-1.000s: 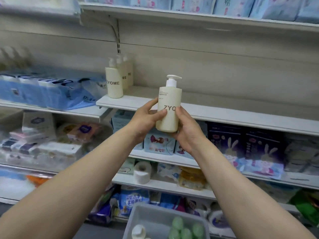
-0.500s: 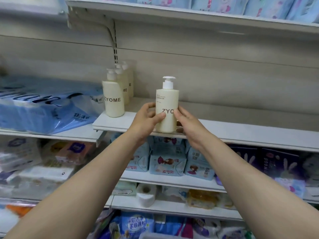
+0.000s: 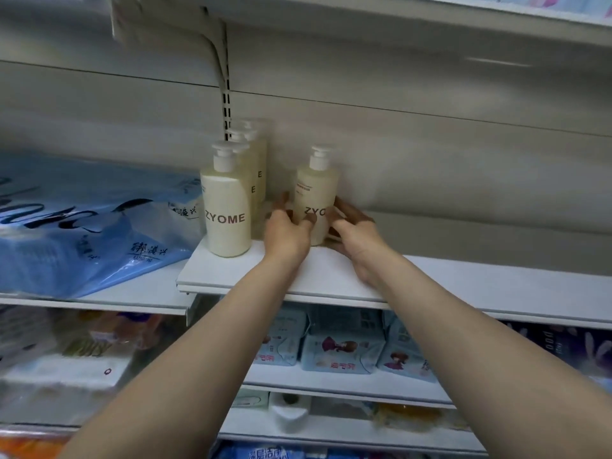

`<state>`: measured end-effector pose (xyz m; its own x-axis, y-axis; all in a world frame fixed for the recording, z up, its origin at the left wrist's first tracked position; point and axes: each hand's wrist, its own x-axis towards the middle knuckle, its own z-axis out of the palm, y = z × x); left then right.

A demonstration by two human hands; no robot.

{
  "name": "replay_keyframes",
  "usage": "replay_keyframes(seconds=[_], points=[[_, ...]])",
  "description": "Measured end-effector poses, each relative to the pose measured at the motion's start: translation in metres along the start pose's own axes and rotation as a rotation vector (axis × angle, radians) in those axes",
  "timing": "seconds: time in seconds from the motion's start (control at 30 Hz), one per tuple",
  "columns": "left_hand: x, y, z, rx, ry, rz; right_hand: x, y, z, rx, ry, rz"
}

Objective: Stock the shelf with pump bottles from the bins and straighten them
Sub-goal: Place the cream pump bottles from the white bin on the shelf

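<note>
cream plastic, white pump on top: the pump bottle point(image 3: 316, 197) stands upright on the shelf point(image 3: 331, 279), set well back toward the rear wall. taking the front bottle of the zyome row point(image 3: 227, 207) as the landmark, it sits just to the right of that row and apart from it, about level with the row's rear bottles rather than its front one. its long axis is vertical, the label faces out and the nozzle seems to point right, though blur makes that hard to judge.

the left hand point(image 3: 287, 231) holds the lower left side of the bottle, thumb across the front over the printed letters and fingers behind. the right hand point(image 3: 356, 231) cups the lower right side, its fingers curled round toward the back. both grips are narrow, closed to the bottle's width. the bottle lies between the two hands, neither one plainly nearer.

judging from this, the bottle is being seated. what matters next is the gap to the landmark row: a small slide left and a slight turn should line it up.
</note>
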<state>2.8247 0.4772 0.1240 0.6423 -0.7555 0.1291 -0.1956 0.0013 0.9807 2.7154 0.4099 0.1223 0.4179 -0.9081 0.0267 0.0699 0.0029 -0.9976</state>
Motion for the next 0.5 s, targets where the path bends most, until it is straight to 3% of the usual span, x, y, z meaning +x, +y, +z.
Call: replay_keyframes(seconds=[0.23,0.33,0.5], points=[[0.039,0.001,0.013,-0.101,0.049,-0.063,0.036,-0.005,0.031,0.011,0.117,0.048],[0.054,0.000,0.014,0.025,0.023,-0.057,0.047,-0.010,0.037,0.136,0.186,0.158],[0.071,-0.006,0.013,0.128,-0.045,-0.044,0.061,-0.006,0.041,0.235,0.152,0.158]])
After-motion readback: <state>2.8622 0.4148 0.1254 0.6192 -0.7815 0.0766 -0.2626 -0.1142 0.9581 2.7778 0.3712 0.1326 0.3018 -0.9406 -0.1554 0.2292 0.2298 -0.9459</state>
